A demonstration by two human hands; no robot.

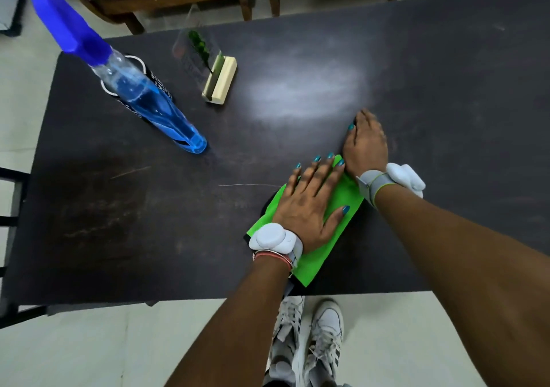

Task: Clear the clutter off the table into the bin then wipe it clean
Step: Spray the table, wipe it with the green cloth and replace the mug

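Leftward, a spray bottle (143,98) stands on the desk (119,208). Near the front edge the left hand (309,205), fingers (320,175) spread, presses flat the green cloth (312,261). It is probably soft and light, best gathered by an edge. The right hand (367,145) sits at its far corner, and I cannot tell its grip.

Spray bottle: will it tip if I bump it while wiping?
Probably tippy: the spray bottle is tall with a narrow base. The blue liquid filling most of it likely adds weight, so a light nudge may just slide it.
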